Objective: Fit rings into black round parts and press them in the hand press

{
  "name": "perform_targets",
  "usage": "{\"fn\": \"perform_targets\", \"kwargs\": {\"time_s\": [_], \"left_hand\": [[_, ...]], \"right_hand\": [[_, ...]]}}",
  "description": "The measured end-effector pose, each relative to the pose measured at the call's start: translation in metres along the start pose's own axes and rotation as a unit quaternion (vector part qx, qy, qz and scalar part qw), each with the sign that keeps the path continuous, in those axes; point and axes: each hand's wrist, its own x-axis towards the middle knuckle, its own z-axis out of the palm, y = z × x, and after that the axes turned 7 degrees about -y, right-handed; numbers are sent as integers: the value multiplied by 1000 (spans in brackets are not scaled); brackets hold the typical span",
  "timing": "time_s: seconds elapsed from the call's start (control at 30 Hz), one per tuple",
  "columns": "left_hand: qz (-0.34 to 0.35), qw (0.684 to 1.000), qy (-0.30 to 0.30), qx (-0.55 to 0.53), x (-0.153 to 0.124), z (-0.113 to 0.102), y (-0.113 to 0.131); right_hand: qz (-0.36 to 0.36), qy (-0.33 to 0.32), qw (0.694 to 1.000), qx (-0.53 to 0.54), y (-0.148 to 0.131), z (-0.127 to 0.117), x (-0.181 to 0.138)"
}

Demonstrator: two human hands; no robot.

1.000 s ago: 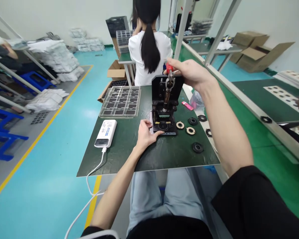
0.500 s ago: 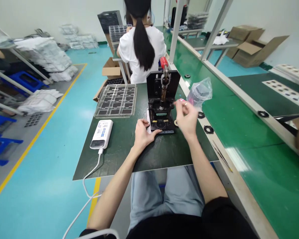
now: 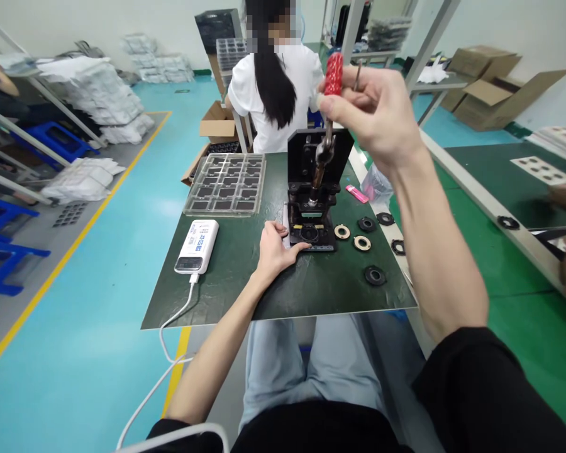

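A small black hand press (image 3: 314, 189) stands on the dark green mat (image 3: 245, 277). My right hand (image 3: 375, 116) is closed round the red grip of the press lever (image 3: 333, 73), raised above the press. My left hand (image 3: 274, 250) rests on the mat with its fingers against the left side of the press base, holding nothing. A black ring part (image 3: 310, 233) sits in the press nest. Several loose rings lie to the right of the press, two with pale faces (image 3: 342, 231) and black ones (image 3: 374, 275).
A clear tray of black parts (image 3: 226, 185) lies at the mat's back left. A white power bank (image 3: 198, 246) with a cable sits left of my hand. A pink item (image 3: 356, 194) and a plastic bag (image 3: 375, 185) lie behind the rings. A person in white sits ahead.
My right hand left the lever, dropped near the rings beside the press, then rose again and now grips the red lever handle higher up. My left hand stayed by the press base.
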Motion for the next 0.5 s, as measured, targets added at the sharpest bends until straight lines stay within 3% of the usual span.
{"fn": "perform_targets", "kwargs": {"time_s": [0.13,0.27,0.4,0.5], "left_hand": [[3,1000,7,2,0,2,-2],[14,1000,13,10,-1,3,-3],[27,999,16,10,-1,4,-4],[38,999,18,13,-1,4,-5]], "right_hand": [[-66,54,993,-77,-31,25,-60],[-89,71,981,-157,-4,59,-102],[-111,56,972,-200,17,71,-114],[-124,59,968,-208,0,57,-105]]}}
